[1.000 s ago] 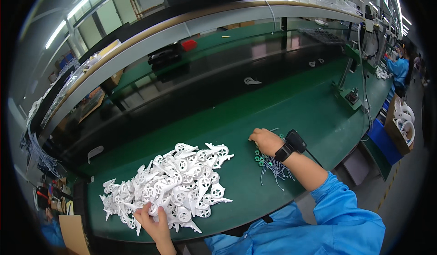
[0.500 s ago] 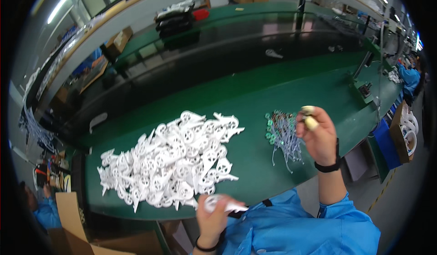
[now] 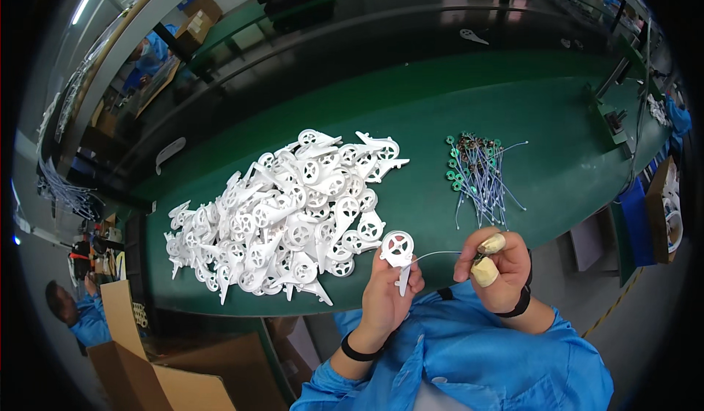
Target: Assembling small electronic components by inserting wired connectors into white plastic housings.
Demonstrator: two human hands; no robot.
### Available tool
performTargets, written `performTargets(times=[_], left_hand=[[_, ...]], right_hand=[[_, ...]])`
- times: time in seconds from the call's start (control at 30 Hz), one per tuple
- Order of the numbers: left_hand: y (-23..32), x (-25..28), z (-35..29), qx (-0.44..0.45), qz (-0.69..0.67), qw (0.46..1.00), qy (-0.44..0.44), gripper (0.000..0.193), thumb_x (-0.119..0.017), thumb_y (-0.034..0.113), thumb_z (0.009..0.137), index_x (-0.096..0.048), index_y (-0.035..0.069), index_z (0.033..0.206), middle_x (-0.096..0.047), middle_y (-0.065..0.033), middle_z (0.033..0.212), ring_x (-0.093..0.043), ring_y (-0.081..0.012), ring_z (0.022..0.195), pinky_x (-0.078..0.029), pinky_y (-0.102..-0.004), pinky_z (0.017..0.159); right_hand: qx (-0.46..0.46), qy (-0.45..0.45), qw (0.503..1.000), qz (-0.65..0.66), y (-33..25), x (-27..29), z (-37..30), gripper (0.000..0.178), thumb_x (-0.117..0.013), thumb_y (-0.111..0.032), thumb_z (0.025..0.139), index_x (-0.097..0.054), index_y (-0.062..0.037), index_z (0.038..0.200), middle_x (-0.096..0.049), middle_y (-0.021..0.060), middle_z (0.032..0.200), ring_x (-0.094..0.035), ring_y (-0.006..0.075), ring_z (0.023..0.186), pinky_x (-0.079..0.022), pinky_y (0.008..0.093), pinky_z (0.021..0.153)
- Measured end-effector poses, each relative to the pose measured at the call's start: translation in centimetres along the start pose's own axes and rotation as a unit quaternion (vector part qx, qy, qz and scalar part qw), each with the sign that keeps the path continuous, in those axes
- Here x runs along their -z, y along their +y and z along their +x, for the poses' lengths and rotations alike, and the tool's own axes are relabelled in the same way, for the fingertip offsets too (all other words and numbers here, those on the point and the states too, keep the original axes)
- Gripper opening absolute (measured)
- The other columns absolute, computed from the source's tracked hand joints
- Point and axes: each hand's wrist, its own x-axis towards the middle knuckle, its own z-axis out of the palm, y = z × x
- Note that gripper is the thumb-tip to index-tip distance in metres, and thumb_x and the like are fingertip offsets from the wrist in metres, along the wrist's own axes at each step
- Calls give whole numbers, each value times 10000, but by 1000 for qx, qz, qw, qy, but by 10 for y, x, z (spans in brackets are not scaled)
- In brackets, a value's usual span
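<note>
Left hand (image 3: 387,297) grips white part (image 3: 397,244), lower centre; right hand (image 3: 506,268) pinches wire (image 3: 440,252), just right. Can't tell if threaded. Best: part steady, wire slack, no kinks.

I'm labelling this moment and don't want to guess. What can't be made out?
Head view: right end of the wire, hidden by the right hand.
Head view: lower pieces in the white pile, covered by those above.
Head view: bottom of the cardboard box, cut off by the lower edge.
Head view: outline of the pale pieces, upper right, too small.
</note>
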Motion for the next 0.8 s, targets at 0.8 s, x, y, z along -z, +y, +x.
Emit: performTargets(times=[0.8], left_hand=[[0, 0, -3, 13, 7, 998, 60, 361, -291, 389, 1023, -453, 109, 1183, -567, -74, 940, -509, -170, 777, -406, -305, 678]], right_hand=[[-20, -65, 996, -64, 18, -6, -15, 226, -513, -8, 931, -436, -37, 1142, -544, 219, 1071, -626, 202, 792, -543, 322, 695]])
